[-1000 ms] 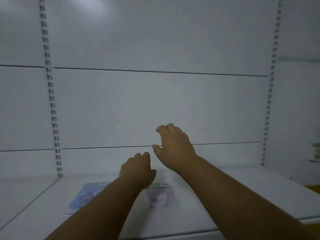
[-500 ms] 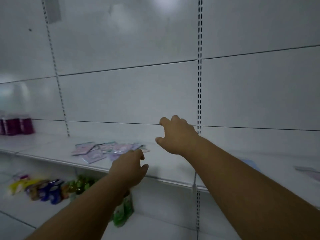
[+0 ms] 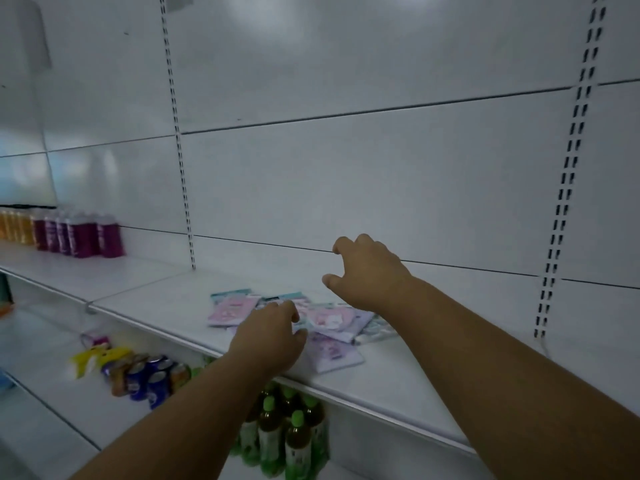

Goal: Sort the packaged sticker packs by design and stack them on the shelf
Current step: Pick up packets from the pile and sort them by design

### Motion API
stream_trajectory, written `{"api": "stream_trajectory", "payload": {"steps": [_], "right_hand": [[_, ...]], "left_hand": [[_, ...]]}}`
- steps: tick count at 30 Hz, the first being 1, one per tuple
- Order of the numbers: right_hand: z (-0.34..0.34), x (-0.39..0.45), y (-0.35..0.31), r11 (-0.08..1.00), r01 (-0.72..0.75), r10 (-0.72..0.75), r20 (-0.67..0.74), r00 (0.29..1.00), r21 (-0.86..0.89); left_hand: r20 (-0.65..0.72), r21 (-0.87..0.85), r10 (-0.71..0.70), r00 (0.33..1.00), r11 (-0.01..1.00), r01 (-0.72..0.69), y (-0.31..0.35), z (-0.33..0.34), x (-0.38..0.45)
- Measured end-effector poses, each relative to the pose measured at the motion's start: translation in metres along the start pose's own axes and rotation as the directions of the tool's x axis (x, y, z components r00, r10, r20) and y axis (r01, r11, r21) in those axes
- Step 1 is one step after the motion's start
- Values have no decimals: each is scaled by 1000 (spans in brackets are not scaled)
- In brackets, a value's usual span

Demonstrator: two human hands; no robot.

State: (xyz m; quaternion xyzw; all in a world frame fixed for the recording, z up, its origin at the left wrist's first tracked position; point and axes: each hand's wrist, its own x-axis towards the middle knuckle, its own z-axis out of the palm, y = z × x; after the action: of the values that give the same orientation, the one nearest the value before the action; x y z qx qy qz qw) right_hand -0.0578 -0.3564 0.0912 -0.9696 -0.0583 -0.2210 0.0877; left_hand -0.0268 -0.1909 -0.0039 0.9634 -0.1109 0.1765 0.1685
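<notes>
white metal shelf (image 3: 398,379) carries a loose, overlapping heap of sticker packs (image 3: 329,320) at lower centre of the frame, near the front edge. pink, lilac and teal-edged packs are mixed; no sorted stack is visible here.

left hand (image 3: 268,337) is over the near side of the heap, fingers (image 3: 291,311) curled loosely downward above a pack, nothing clamped between them. whether the tips touch the pack cannot be told. right hand (image 3: 369,273) hovers above the far right side of the heap, fingers spread and bent in a wide claw, holding nothing.

step in hand, as judged: first pick from the heap. recommended procedure:
- press one pack flat with the left hand so the heap does not slide toward the shelf edge.
- take the topmost pack with the right hand; the glossy film is likely slippery, so pinch at a corner, not the flat face.
- read the design before lifting further packs.

purple bottles (image 3: 78,233) at middle left and green-capped bottles (image 3: 284,431) on the lower shelf are well apart from the work.
</notes>
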Motion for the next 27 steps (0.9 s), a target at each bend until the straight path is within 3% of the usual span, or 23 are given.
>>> {"api": "stream_trajectory", "payload": {"steps": [3, 7, 10, 12, 14, 17, 20, 23, 27], "right_hand": [[24, 33, -24, 1000, 29, -29, 13, 999, 11], [57, 59, -50, 1000, 15, -15, 31, 999, 5], [74, 68, -61, 998, -56, 56, 41, 998, -9], [80, 72, -66, 992, -121, 122, 46, 991, -24], [85, 72, -69, 981, -188, 190, 36, 981, -45], [92, 66, -68, 952, -305, 305, 14, 952, -42], [99, 55, -59, 895, -437, 440, 17, 898, -92], [112, 49, -53, 825, -529, 554, 95, 827, -199], [134, 49, -52, 740, -604, 655, 109, 748, -296]], "left_hand": [[-51, 45, -42, 998, 998, 44, -35, 0, 27], [-118, 291, -168, 979, 936, 196, -82, 2, 58], [60, 297, -274, 960, 923, 245, -110, 4, 83], [170, 261, -265, 949, 941, 216, -119, 2, 96], [184, 213, -219, 958, 961, 179, -123, -1, 105], [98, 87, -105, 990, 991, 97, -129, -7, 108], [-83, -172, 43, 996, 983, -57, -127, -18, 103], [-187, -514, 101, 977, 837, -185, -117, -37, 93], [-89, -808, 112, 990, 573, -137, -110, -55, 81]]}}
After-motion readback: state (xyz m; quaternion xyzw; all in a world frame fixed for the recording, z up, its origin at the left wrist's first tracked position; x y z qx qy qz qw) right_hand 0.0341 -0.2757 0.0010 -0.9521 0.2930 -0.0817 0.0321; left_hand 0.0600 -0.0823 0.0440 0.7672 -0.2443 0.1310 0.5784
